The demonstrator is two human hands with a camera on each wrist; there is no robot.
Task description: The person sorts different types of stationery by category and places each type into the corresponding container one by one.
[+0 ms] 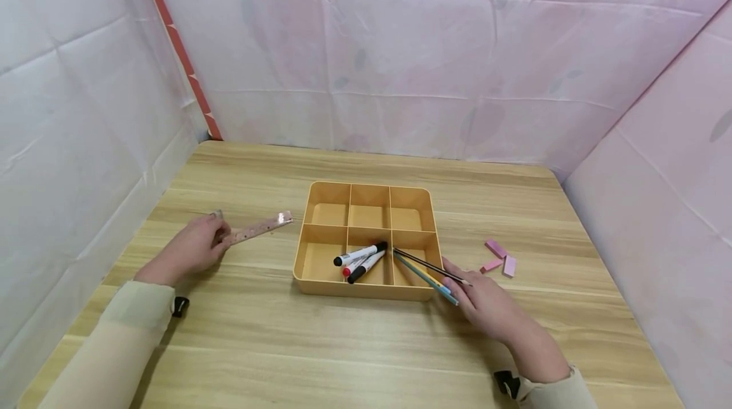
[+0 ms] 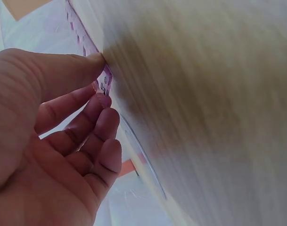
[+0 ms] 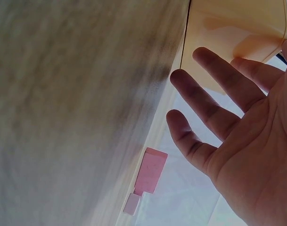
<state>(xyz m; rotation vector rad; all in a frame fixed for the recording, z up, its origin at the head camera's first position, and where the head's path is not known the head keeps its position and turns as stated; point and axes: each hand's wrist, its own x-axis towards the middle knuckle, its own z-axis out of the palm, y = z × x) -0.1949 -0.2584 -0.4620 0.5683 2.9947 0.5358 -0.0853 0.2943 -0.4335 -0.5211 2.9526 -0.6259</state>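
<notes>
My left hand [image 1: 197, 244] pinches one end of a pinkish see-through ruler [image 1: 257, 229] between thumb and fingers, left of the box. In the left wrist view, the ruler's end [image 2: 104, 81] shows at the thumb tip. At the front right corner of the yellow divided box [image 1: 366, 290] is my right hand [image 1: 486, 301], its fingers loosely extended beside the outer wall. Several pencils [image 1: 426, 274] slant across the front right compartment and over the rim. Their outer ends lie by the right thumb and forefinger; the exact contact is hidden. Markers [image 1: 360, 254] lie in the front middle compartment.
Several pink erasers [image 1: 509, 266] lie on the wooden table [image 1: 366, 352] right of the box; some also show as a pink block [image 3: 151, 170] in the right wrist view. Pale patterned sheets [image 1: 400, 53] enclose the table's back and sides.
</notes>
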